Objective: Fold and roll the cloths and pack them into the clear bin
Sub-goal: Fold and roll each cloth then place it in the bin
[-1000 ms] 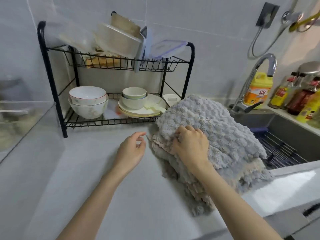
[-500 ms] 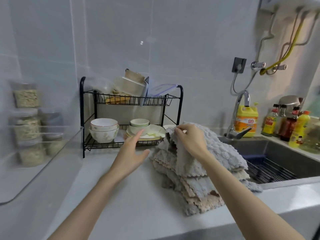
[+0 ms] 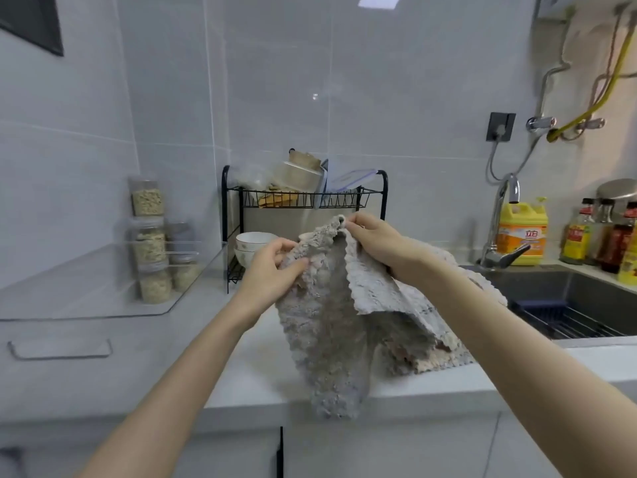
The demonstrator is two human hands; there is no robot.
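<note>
Head view: we noted one grey cloth (image 3: 327, 339) held up in the air over the tabletop (image 3: 224, 367), between the dish rack (image 3: 303, 198) and the sink (image 3: 568, 305). The right hand (image 3: 379, 246) pinched its top corner, fingers (image 3: 355, 224) clamped on the scalloped hem. The left hand (image 3: 269, 270) gripped the neighbouring edge a little lower, fingers (image 3: 293, 262) curled into the fabric. The cloth sagged between the two grips in a loose fold, its lower end dangling past the tabletop's front edge.

Other cloths (image 3: 448, 343) lay heaped on the tabletop behind it, just beside the sink. The clear bin (image 3: 165, 310) stood well apart at far left, with jars (image 3: 148, 236) showing through its wall. We could not tell whether any cloth was in it.

Handling, as we judged it:
- Light, thick, plush and wholly limp, so it would droop and bunch from any single hold.
- The nap should give good purchase. It seemed neither slippery nor fragile.
- The best hold seemed to be the two adjacent top corners at the hem, drawn apart until that edge ran taut.
- The left hand looked short of its corner and would probably need to work outward along the hem.
- A plush roll would likely spring open, so a hand should keep it pressed until it sat wedged in the bin.
</note>
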